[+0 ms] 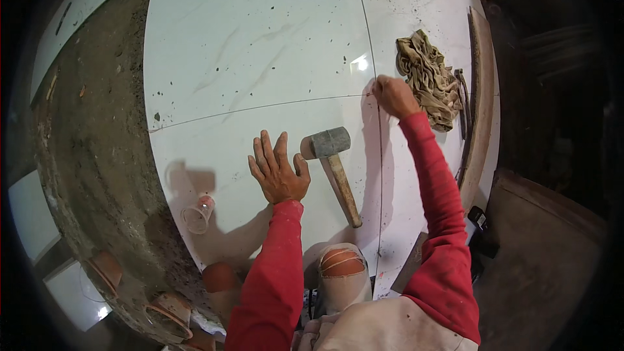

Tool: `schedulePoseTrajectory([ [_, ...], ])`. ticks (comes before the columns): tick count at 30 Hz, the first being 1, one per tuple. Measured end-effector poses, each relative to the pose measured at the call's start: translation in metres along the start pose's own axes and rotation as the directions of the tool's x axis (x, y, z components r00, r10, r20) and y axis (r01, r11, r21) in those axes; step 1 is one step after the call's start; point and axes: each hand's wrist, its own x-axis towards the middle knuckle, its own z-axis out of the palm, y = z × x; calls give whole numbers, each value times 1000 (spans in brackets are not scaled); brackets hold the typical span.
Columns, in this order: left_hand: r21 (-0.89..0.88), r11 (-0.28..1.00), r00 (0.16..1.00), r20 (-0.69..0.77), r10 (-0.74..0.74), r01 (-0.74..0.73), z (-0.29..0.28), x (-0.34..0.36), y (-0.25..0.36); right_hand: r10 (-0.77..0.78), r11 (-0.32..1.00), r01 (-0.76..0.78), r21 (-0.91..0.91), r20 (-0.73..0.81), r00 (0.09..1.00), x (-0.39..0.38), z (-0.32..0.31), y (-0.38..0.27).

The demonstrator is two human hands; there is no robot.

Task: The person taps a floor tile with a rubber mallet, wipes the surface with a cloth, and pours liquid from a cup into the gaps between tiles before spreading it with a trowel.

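Note:
My left hand (278, 172) rests on a large white marbled tile (227, 58), fingers spread, just left of a rubber mallet (330, 142) with a grey head and wooden handle lying on the tiles. My right hand (392, 93) is at the joint where the tiles meet, fingers curled together; what they hold, if anything, is too small to make out. Beside it lies a crumpled khaki cloth (429, 78). A clear cup (197, 216) lies on its side left of my left hand. My knee shows below the mallet.
A strip of rough cement floor (91, 123) runs along the left, with pinkish-brown containers (170, 313) near the bottom and more white tile beyond. Along the right lie a long board (480, 91), a thin dark tool, a small black object (476, 218) and a dark area.

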Motion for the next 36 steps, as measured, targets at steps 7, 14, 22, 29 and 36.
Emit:
schedulePoseTrajectory([
  [7,26,1000,1000,-12,-14,15,-4,2,-11,259,652,-90,753,-109,960,-11,-63,-28],
  [14,2,1000,1000,-17,0,0,3,0,3,497,633,-386,671,30,867,-80,4,27],
  [22,27,1000,1000,-22,2,-2,3,0,-4,271,919,-227,322,-101,957,-49,6,-31],
  [29,12,1000,1000,-24,8,-8,4,0,-1,-57,998,59,28,-65,996,-49,15,-5],
  [36,40,999,999,-35,14,-13,6,1,-6,596,451,-106,886,-211,775,-72,10,-13],
])
